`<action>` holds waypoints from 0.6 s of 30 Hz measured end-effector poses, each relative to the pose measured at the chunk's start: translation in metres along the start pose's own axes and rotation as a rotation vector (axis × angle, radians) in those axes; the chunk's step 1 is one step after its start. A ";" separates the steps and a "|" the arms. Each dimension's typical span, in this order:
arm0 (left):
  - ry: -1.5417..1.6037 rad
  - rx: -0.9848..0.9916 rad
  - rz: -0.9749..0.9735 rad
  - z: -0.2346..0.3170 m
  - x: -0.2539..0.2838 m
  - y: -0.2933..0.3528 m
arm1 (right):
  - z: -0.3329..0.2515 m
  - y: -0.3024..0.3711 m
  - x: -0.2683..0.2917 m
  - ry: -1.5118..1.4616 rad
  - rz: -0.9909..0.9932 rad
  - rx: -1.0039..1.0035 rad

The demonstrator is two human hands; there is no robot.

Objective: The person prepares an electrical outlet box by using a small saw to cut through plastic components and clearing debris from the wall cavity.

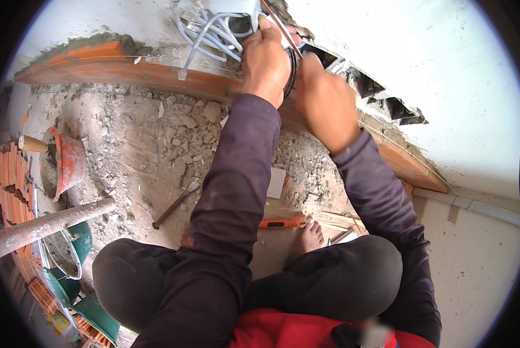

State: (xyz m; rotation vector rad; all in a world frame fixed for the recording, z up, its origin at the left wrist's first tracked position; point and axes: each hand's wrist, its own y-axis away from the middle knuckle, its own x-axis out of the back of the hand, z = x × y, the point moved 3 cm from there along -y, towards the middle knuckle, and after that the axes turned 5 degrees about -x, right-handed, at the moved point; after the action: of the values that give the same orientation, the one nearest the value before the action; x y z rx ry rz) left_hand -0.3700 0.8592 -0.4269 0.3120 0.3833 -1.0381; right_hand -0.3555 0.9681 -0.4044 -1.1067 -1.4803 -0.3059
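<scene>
Hands high against the wall! The left hand (265,65), fingers curled, has its thumb at the edge of a pale grey box-like piece (232,7), looped grey cables (197,45) hanging just beside it; its fingertips are hidden, so I can't tell what it pinches. Close by, the right hand (328,98), slightly blurred and curled inward, sits at the lower end of a thin reddish-brown strip (281,25), its exact grip unclear too. Black ridged coils (293,68) show between the hands, above broken grey rubble (181,124).
</scene>
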 end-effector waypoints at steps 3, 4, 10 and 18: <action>-0.044 0.006 -0.012 0.003 -0.005 0.005 | 0.007 0.025 0.005 0.069 -0.101 -0.166; -0.021 -0.004 -0.010 0.003 -0.006 0.004 | 0.006 0.020 0.005 0.041 -0.069 -0.107; 0.022 0.009 -0.010 0.004 0.000 0.002 | 0.001 -0.001 -0.002 -0.032 -0.011 -0.018; 0.046 0.044 0.004 0.003 -0.001 0.003 | -0.002 -0.007 -0.009 0.014 -0.009 -0.030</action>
State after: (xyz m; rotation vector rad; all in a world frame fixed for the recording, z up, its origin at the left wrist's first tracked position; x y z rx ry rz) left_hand -0.3669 0.8602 -0.4236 0.3762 0.4017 -1.0382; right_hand -0.3610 0.9589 -0.4093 -1.1196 -1.4733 -0.3423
